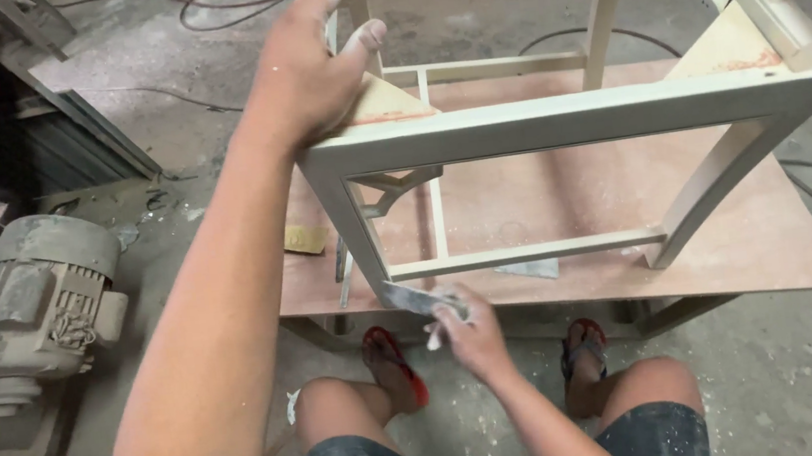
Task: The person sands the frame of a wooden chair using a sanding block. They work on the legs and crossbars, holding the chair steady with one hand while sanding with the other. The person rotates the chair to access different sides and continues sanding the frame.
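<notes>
Cream-primed chair frame (556, 122) sat on a plywood board (730, 244). Left hand (309, 67) gripped the top corner; right hand (467, 327) pinched a sandpaper scrap (414, 300) vs the front leg's foot. Frame looked mostly smoothed, lower legs prob. left.

Chair frame (556, 122): top and right side cut off by edges, upper legs and rails run out of view. Left hand (309, 67) covers the frame's corner joint; palm side hidden. Right hand (467, 327) wraps the scraper (414, 300), so handle hidden, blade tip partly behind the leg; blurred. Board (779, 239): its supports mostly hidden underneath. Motor (31, 298) cut at left edge, base caked w/ dust, details unclear. Small yellowish scrap (305, 239) too small to tell what it is. Knees cut off at bottom edge.
</notes>
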